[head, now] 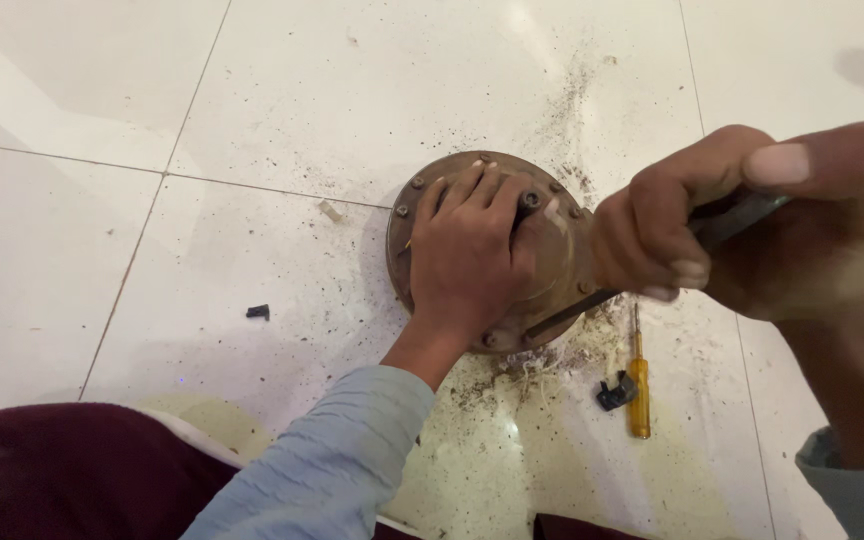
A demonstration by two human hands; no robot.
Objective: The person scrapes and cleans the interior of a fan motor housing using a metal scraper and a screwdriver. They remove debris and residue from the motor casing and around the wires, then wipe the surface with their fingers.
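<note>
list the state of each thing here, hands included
left hand: pressed flat on the disc, holding it down
right hand: closed around a dark tool handle
dark tool: held, its tip at the disc's rim
round rusty metal disc: lying flat on the floor, bolts around its rim
yellow screwdriver: lying loose on the floor
tiled floor: littered with dark grit

Under your left-hand fingers (pixel 472 190) the round disc (pixel 562 270) is rusty brown with darker bolt heads along its rim. The tool (pixel 727 222) between your right-hand fingers (pixel 652 245) is dark grey. Below them, the screwdriver (pixel 639 385) is amber-yellow. Floor tiles (pixel 352 90) are glossy white, speckled with dark grit. Your sleeve (pixel 337 465) is pale grey-blue.
</note>
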